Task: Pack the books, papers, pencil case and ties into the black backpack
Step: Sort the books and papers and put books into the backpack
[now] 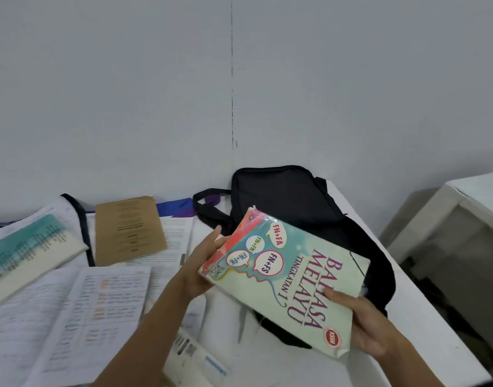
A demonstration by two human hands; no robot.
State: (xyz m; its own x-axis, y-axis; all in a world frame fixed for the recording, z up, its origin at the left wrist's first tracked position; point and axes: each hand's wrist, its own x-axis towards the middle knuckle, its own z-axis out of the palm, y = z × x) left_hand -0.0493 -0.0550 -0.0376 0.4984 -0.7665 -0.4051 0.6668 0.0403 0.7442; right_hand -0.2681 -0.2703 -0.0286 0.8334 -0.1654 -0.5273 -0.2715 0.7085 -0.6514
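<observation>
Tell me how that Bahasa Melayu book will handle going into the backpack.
Probably fairly stiff: the book spans left hand and right hand without sagging. Its shiny cover is likely slippery. The frayed top corner may snag on the black backpack.

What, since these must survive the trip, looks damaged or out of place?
The Bahasa Melayu book, gripped by the left hand and right hand over the black backpack, looks worn: its far corner is frayed and ragged, and a dark crease line crosses the cover near its right edge.
</observation>
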